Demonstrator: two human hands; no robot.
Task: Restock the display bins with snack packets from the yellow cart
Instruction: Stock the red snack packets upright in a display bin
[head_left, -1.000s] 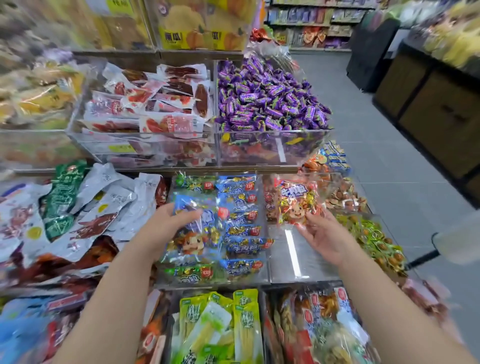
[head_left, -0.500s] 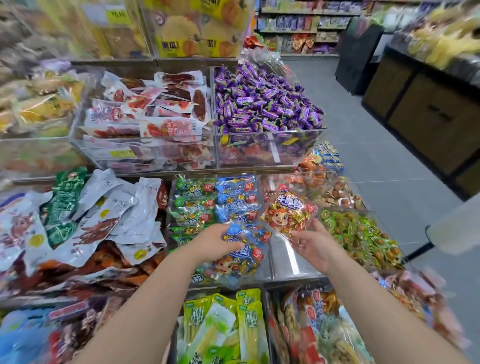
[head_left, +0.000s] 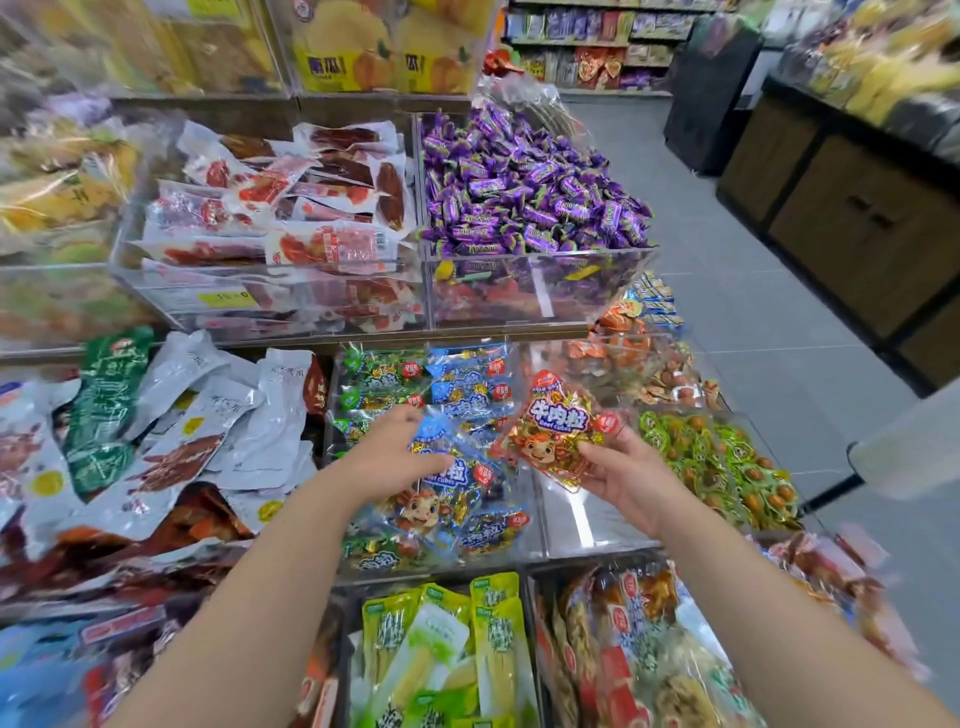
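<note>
- Snack packets: 2 in hand. The left hand (head_left: 395, 457) grips a blue packet (head_left: 447, 488) over the bin (head_left: 531, 551) of matching packs, likely to sort it there.
- The right hand (head_left: 631, 480) pinches a red packet (head_left: 558, 426) aside, probably for the neighbouring bin (head_left: 597, 525).
- Purple sweets (head_left: 519, 187) lie behind.

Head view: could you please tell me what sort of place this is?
Most likely a shop's snack aisle: clear display bins heaped with purple sweets, stocked shelves behind, the left hand holding a blue packet, the right hand a red packet.
</note>
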